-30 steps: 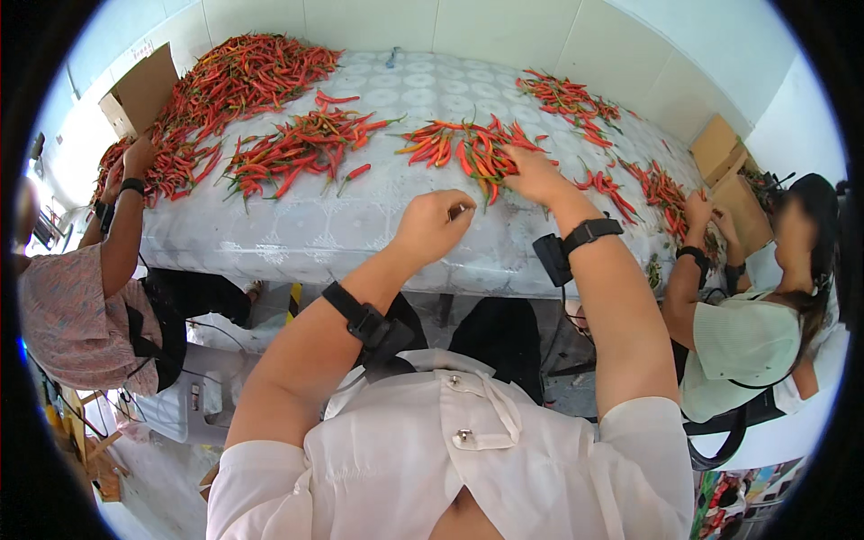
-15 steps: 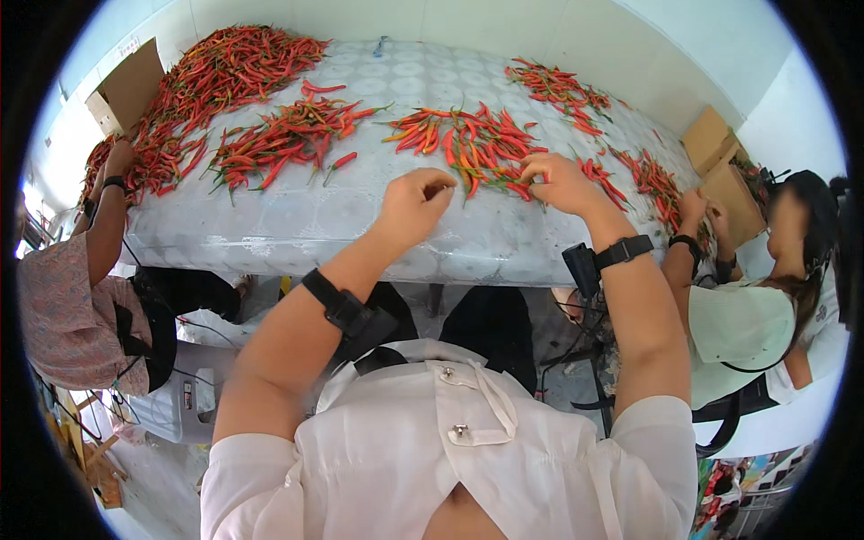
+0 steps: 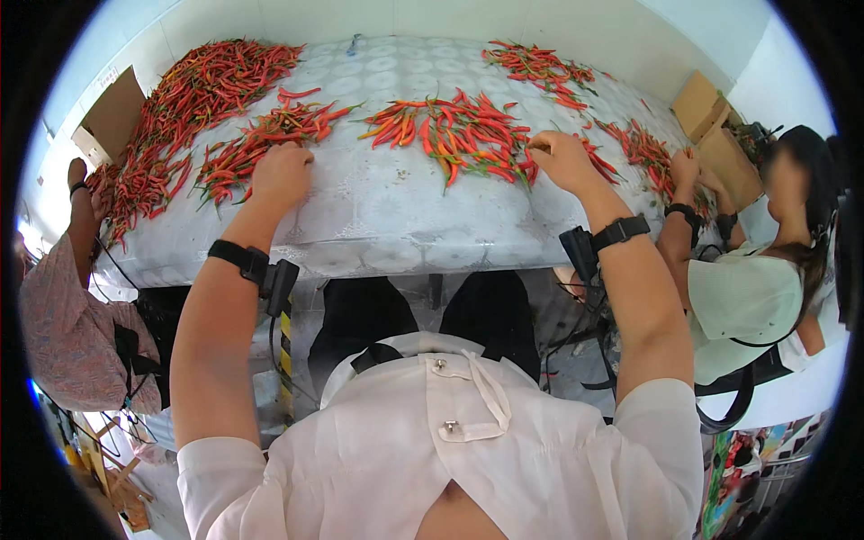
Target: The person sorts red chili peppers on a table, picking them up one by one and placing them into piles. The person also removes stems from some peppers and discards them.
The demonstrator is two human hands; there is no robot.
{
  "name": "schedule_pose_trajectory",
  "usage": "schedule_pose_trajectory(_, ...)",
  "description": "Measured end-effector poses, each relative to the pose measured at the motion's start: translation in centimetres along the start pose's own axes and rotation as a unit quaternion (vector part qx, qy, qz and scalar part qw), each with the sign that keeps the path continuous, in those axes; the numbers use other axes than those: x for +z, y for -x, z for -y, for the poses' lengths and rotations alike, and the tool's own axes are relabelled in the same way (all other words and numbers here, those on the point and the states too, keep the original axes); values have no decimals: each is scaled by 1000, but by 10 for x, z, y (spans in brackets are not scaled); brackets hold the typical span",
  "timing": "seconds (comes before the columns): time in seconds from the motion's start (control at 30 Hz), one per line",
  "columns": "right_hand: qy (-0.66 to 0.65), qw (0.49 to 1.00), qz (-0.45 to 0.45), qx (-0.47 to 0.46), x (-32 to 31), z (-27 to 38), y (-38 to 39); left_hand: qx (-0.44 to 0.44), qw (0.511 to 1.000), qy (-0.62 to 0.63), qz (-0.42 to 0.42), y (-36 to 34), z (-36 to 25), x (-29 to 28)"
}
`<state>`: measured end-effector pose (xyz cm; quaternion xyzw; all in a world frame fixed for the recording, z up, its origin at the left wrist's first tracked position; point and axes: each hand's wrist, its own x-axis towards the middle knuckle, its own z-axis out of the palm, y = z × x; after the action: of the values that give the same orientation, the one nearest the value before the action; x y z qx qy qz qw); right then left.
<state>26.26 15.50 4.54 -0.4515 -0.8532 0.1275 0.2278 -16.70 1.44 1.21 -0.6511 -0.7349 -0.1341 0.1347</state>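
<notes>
My left hand is over the near edge of the left-middle heap of red chili peppers, its fingers curled closed. What they hold, if anything, is hidden. My right hand reaches the right edge of the middle heap of chili peppers. Its thumb and forefinger are bent together at the peppers there, and I cannot make out what is between them. Most peppers are red with green stems; a few are orange or yellowish.
A patterned, plastic-covered table bears a big chili mound and smaller heaps at the far right. Cardboard boxes stand at both ends. Co-workers sit on either side, their hands near other peppers.
My left hand has moved left from the middle heap to the left-middle one, covering where a single chili lay. My right hand stays by the middle heap, and the view has shifted slightly.
</notes>
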Motion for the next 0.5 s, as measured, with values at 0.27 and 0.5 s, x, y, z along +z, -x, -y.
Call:
schedule_pose_trajectory(0.27, 92, 996, 18, 7, 20, 34, 8, 7, 998, 29, -54, 2, -4, -14)
schedule_pose_trajectory(0.5, 94, 995, -37, -1, -12, 35, -2, 109, 952, 275, -77, 29, -93, -1)
